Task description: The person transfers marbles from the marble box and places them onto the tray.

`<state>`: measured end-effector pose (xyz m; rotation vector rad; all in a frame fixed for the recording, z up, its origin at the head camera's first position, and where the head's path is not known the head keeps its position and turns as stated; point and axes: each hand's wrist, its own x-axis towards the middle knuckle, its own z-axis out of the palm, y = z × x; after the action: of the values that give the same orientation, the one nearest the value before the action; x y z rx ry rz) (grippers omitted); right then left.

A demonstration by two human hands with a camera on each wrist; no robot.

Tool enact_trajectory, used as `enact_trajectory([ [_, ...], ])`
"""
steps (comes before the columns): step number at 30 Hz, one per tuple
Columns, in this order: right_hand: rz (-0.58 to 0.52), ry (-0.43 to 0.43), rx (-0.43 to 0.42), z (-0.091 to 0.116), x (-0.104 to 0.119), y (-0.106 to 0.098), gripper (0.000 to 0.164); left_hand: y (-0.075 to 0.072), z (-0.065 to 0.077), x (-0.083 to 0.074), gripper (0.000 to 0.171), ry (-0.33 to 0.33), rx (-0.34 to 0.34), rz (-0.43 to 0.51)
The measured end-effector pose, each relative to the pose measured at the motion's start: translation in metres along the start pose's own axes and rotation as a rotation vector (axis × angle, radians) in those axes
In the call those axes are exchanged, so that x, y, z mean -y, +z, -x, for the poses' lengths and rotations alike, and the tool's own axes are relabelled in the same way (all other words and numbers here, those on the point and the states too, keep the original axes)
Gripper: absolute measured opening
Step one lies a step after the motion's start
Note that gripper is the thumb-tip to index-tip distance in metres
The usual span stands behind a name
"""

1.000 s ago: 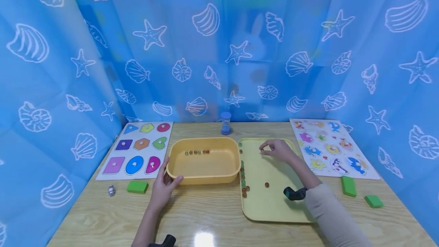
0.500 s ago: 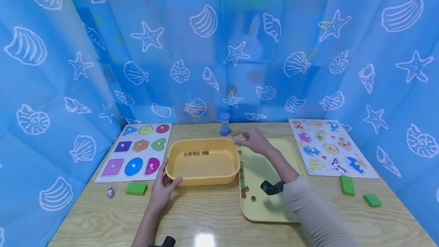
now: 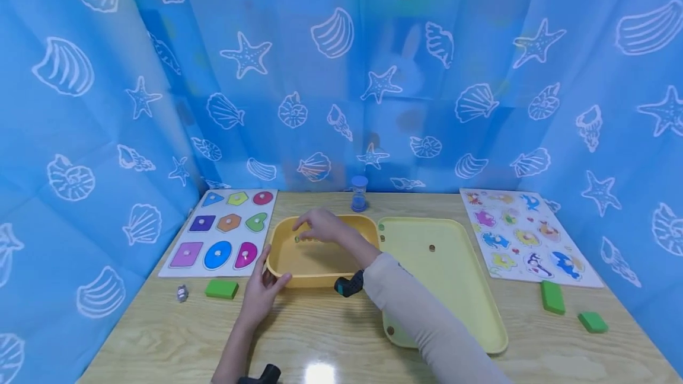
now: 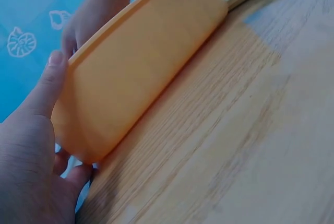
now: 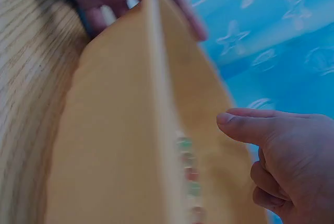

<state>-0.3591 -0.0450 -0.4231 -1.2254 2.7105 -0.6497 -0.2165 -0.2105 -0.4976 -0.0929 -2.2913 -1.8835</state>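
The left hand point(image 3: 259, 300) had hold of the orange bin point(image 3: 315, 281) at its near left corner, thumb against the near wall just at the rim and fingers bent round the left end. The right hand point(image 3: 322, 226) was inside the outline of the same bin as seen from the head, reaching in over the far left part, palm down. Its thumb and forefinger were brought close together at the tips and the other fingers were curled; whether a bead sat between those tips could not be told. Below them, on the floor of the bin, lay a row of beads point(image 5: 192, 174), partly covered by the hand in the head view, with a green bead point(image 3: 297, 239) showing just beside the thumb at the row's left end. The right-wrist view showed the fingertips apart from the row. To the bin's right, a yellow tray point(image 3: 448, 289) lay on the table point(image 3: 299, 336), partly under the right sleeve point(image 3: 427, 325), with a single bead point(image 3: 432, 248) out in its far part, well apart from both hands.
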Motion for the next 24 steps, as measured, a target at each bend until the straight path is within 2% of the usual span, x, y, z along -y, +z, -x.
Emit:
enact_trajectory([
  [4, 0.035, 0.073, 0.036, -0.012, -0.006, 0.018, 0.024, 0.003, 0.003, -0.011, 0.076, 0.004, 0.022, 0.031],
  [8, 0.076, 0.142, 0.060, -0.017, -0.010, 0.032, 0.021, 0.006, 0.006, -0.020, 0.074, -0.005, 0.022, 0.014],
  [12, 0.164, 0.123, 0.035, -0.022, -0.012, 0.038, 0.016, 0.007, 0.005, -0.021, 0.075, -0.025, 0.022, 0.014],
  [16, 0.199, 0.126, 0.022, -0.025, -0.010, 0.038, 0.014, 0.005, 0.004, -0.021, 0.075, -0.031, 0.017, 0.022],
  [20, 0.176, 0.137, 0.032, -0.027, -0.006, 0.036, 0.013, 0.002, 0.005, -0.022, 0.075, -0.026, 0.013, 0.021],
  [24, 0.095, 0.086, 0.019, -0.027, -0.002, 0.030, 0.013, -0.004, 0.005, -0.018, 0.075, -0.027, 0.004, 0.046],
])
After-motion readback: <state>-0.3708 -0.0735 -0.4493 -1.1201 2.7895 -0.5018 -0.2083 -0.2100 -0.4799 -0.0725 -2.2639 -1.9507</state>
